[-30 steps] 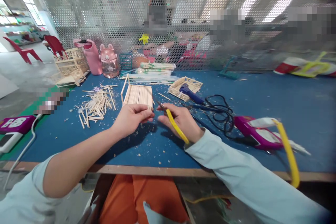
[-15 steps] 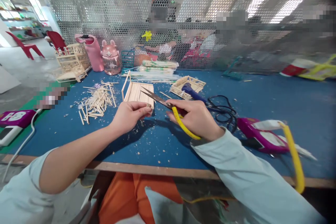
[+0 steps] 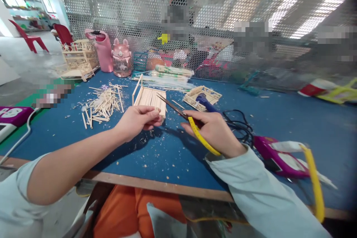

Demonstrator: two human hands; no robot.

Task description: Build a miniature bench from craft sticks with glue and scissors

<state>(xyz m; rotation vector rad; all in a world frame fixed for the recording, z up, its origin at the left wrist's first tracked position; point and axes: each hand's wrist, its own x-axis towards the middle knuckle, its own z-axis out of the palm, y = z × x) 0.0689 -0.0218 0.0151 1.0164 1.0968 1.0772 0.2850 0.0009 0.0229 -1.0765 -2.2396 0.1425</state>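
My left hand (image 3: pixel 141 121) is closed, thumb and fingers pinched at the near right corner of a small model of pale wooden sticks (image 3: pixel 149 97). This model has a flat slatted panel and a thin upright frame on its left side; my fingers hide its near edge. In my right hand (image 3: pixel 213 132) is a pair of scissors (image 3: pixel 174 108) with yellow handles. Their dark blades point left and away from me, with the tips over the slatted panel. To the left of the model lies a pile of short cut sticks (image 3: pixel 107 104).
Behind my right hand are a stick tray (image 3: pixel 213 95), a blue glue gun (image 3: pixel 205 102) and its black cable. A purple device (image 3: pixel 279 160) lies right. Bagged sticks (image 3: pixel 173 74), a pink bottle (image 3: pixel 104 52), a rabbit-eared bottle (image 3: pixel 122 61) and a stick shelf model (image 3: pixel 80 59) stand along the mesh screen (image 3: pixel 111 7).
The view has tilted and shifted slightly. Both hands keep their holds, and the scissors stay over the stick model with little movement. My left fingers have shifted a little on its corner.
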